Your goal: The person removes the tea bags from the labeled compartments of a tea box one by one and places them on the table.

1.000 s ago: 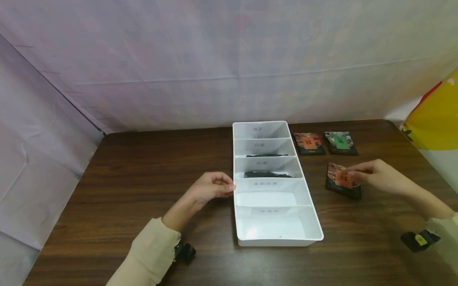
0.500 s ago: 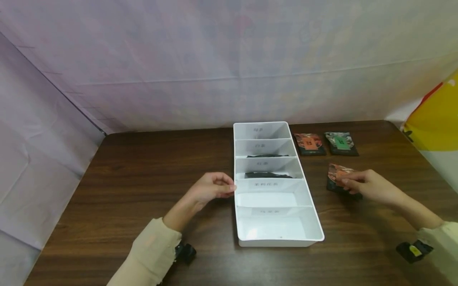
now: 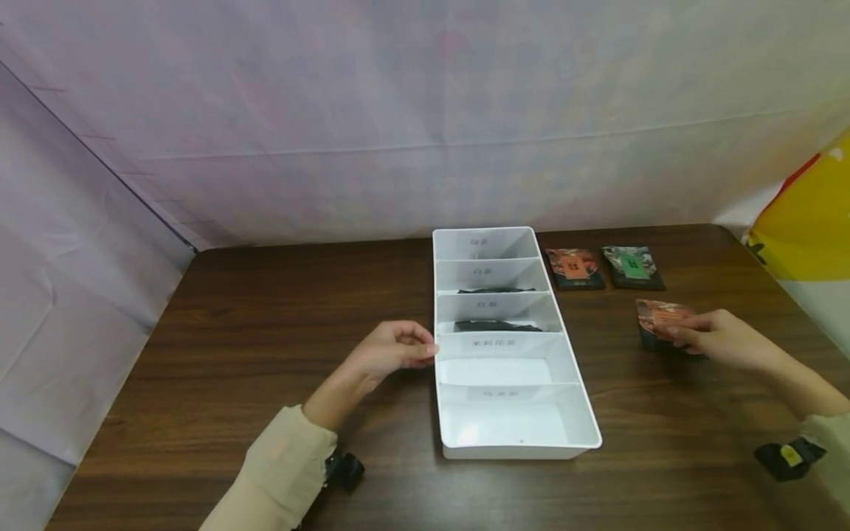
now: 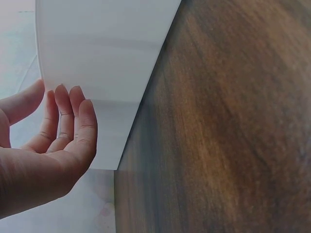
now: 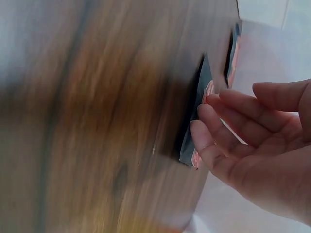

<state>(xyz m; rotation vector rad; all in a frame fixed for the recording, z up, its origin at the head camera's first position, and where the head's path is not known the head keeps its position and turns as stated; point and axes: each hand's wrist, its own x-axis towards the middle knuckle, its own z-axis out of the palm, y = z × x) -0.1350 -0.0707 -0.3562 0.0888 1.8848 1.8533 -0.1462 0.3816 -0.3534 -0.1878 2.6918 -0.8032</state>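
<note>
A white divided storage box stands lengthwise on the table, labels on its compartment walls. At its left rim my left hand pinches the edge, thumb on top and fingertips along the outer wall. To the right of the box, my right hand touches a black sachet with a reddish-orange label. In the right wrist view its fingertips rest on the sachet's printed face, while the thumb stays apart. The hand covers part of the sachet.
Another orange-label sachet and a green-label sachet lie behind, right of the box. Dark packets show in two middle compartments. A pale curtain hangs behind the wooden table.
My right hand and the orange-label sachet under its fingers have shifted to the right, farther from the box. The left hand keeps its place at the rim.
</note>
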